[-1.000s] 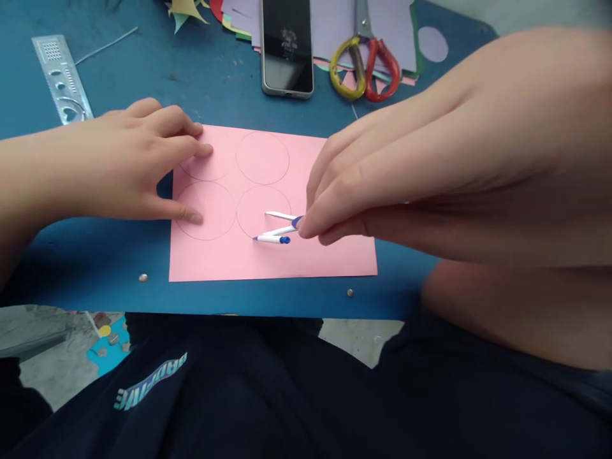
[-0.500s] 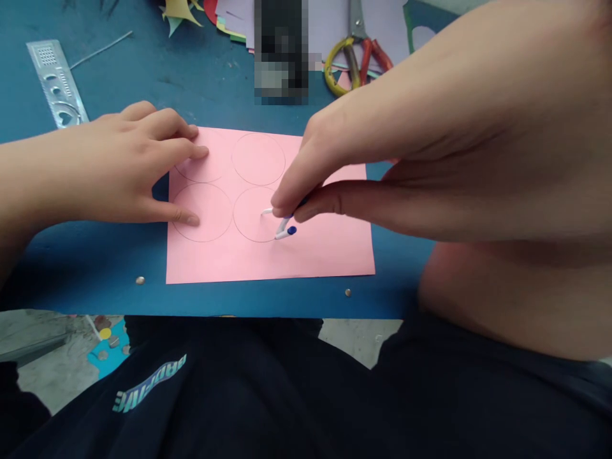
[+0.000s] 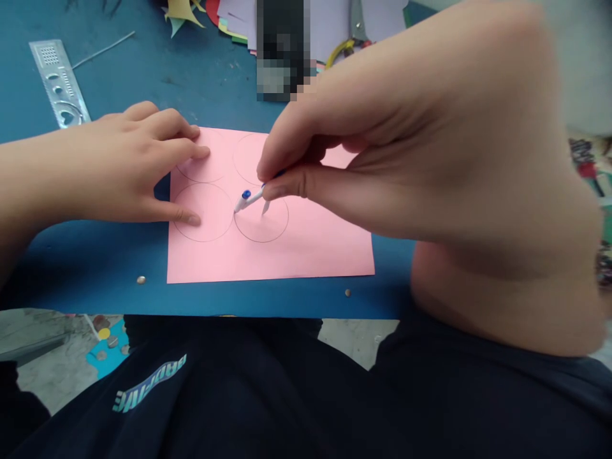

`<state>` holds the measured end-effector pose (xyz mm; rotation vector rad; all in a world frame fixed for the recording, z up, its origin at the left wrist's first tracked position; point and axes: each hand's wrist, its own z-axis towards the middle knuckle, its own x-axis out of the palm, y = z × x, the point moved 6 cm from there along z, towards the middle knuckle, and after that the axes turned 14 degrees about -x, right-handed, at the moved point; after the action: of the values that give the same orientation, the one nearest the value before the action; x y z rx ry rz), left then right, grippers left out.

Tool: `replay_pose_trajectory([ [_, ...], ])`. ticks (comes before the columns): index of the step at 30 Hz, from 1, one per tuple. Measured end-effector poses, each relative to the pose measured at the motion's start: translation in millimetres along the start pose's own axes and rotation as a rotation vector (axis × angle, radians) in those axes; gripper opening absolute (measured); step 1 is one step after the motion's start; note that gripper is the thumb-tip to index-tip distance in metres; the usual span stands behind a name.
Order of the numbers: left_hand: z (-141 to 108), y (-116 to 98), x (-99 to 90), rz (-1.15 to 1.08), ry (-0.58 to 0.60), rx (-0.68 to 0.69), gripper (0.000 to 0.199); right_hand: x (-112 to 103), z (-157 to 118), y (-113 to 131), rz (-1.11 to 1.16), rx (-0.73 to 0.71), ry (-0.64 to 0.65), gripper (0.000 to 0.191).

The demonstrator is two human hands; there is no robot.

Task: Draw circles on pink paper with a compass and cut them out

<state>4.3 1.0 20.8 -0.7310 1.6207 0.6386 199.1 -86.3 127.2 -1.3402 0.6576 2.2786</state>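
A pink sheet of paper (image 3: 315, 255) lies flat on the blue table (image 3: 109, 255), with several thin circles drawn on its left and middle parts. My left hand (image 3: 143, 156) rests with fingers spread, its fingertips on the sheet's left edge. Between thumb and forefinger, my right hand (image 3: 344, 153) pinches the top of a white and blue drawing compass (image 3: 252, 197). One compass leg stands inside the lower middle circle; the other touches that circle's left side, where it meets the neighbouring circle. My right hand hides the upper right of the sheet.
A metal stencil ruler (image 3: 60, 86) lies at the left, beside a thin stick (image 3: 105, 49). Scissors (image 3: 356, 29) lie on stacked coloured paper (image 3: 329, 25) at the back, near a blurred dark object (image 3: 282, 51). Yellow paper scraps (image 3: 182, 9) are at the back left.
My right hand has turned the compass, so its drawing leg has swung from the lower right of the circle to the left side. My left hand has stayed in place.
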Motion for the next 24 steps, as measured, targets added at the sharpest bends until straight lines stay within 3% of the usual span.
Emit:
replay_pose_trajectory([
  [13,0.3,2.8,1.4,0.013,-0.003,0.006,0.138,0.9,-2.1,-22.8,-0.217,0.133,0.239,0.029],
  [18,1.8,6.3,3.4,-0.033,0.062,-0.054,0.124,0.0,-6.7,-20.5,-0.35,0.144,0.367,0.026],
  [21,2.4,5.3,3.1,-0.006,0.076,-0.064,0.124,-3.9,-13.0,-19.1,-0.356,0.165,0.356,0.024],
  [24,1.8,1.8,1.2,0.022,0.079,-0.061,0.13,-9.5,-21.1,-19.0,-0.349,0.176,0.35,0.038],
])
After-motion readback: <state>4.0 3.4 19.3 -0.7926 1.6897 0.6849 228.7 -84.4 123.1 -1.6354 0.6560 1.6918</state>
